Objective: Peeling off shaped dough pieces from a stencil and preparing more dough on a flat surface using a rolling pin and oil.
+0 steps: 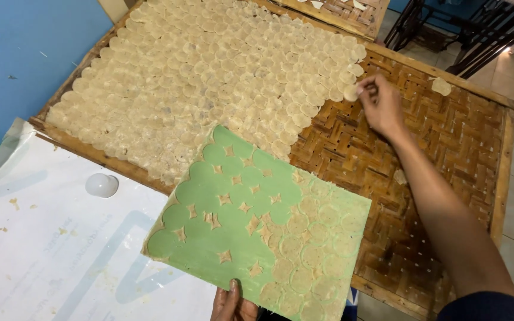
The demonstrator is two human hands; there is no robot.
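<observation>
Head view: my right hand (381,104) pinches a pale dough disc (352,93) at the right edge of the rows covering the woven bamboo tray (447,137). My left hand (232,304) grips the near edge of a green board (233,220) over the tray's near edge, discs on its right half.

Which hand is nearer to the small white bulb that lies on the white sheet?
Left. The left hand holds the green board's near edge, to the right of the white bulb. The right hand is far across the woven tray, at the pale discs.

Under the right fingers (369,89) a woven bamboo tray (447,148) is looking rough and matt, with pale, dry, slightly translucent dough discs (209,71) lying on it. Above the left fingers (231,297) a smooth green board (239,238) is showing a dull finish.
</observation>
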